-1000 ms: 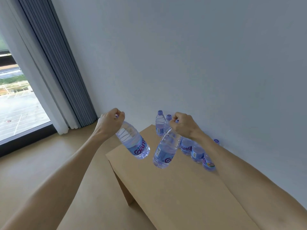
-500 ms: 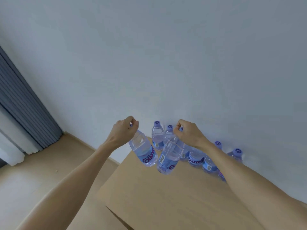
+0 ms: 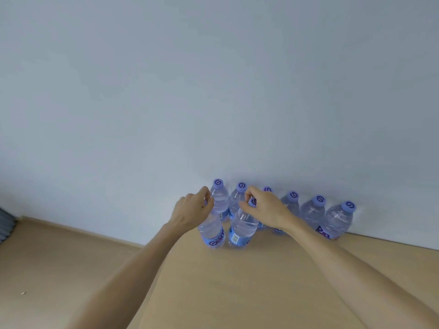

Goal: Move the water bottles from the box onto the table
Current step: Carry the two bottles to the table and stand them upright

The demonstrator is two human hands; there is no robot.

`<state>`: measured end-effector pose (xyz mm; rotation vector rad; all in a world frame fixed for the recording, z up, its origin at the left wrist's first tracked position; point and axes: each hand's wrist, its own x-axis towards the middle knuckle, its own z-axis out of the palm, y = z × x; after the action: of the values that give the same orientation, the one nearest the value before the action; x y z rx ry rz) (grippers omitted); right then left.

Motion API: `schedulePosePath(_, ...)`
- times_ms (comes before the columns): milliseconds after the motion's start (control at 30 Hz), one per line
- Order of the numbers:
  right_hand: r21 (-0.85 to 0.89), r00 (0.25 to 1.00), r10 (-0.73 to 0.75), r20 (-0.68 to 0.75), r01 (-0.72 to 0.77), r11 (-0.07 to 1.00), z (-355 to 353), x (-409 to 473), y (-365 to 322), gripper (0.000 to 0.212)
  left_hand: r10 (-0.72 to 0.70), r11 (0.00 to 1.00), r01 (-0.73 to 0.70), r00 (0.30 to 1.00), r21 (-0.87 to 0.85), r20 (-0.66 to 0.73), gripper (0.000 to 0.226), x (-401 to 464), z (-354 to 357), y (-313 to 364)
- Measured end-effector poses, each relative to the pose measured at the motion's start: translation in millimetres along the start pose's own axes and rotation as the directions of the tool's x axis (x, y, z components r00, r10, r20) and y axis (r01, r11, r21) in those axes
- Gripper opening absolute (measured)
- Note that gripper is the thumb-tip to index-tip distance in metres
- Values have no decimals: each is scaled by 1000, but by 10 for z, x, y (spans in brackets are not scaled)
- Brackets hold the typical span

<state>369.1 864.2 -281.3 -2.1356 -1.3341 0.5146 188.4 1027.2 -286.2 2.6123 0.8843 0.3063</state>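
Observation:
Two clear water bottles with blue labels stand upright side by side on the wooden table (image 3: pixel 249 286), just in front of a row of bottles. My left hand (image 3: pixel 191 211) grips the top of the left bottle (image 3: pixel 211 231), hiding its cap. My right hand (image 3: pixel 264 208) pinches the purple cap of the right bottle (image 3: pixel 242 230). Behind them several more bottles (image 3: pixel 313 213) with purple caps line the wall (image 3: pixel 213 91). The box is out of view.
The table's left edge runs diagonally from the bottles down toward me, with tan floor (image 3: pixel 59 262) beyond it. A grey curtain edge (image 3: pixel 4 224) shows at the far left.
Both hands have carried their bottles forward and down, from tilted in the air to upright on the table in front of the row. My view has swung right, off the window and curtain.

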Motion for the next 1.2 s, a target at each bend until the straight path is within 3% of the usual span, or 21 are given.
schedulePosePath(233,14,1000,5,16,-6,1000,105,14,87,31,69,998,-69,998,-4,-1,21,261,171,38)
schedulePosePath(600,55,993,-39,-107,45,997,379,-63,105,39,30,955,-25,999,-296,12,49,49,316,3)
schedulePosePath(767,190,994,58,-88,-40,981,485,-187,209,63,33,841,0,998,-542,51,55,-127,420,-193)
schedulePosePath(867,162,987,161,1,-159,974,631,-364,370,82,61,850,1,993,-527,100,75,-239,564,-366)
schedulePosePath(1000,89,976,217,-9,-215,973,830,-438,429,63,-6,888,127,964,-442,265,84,-308,715,-499)
schedulePosePath(1200,95,971,237,-9,-235,967,936,-382,342,60,39,885,91,963,-457,268,73,-280,760,-550)
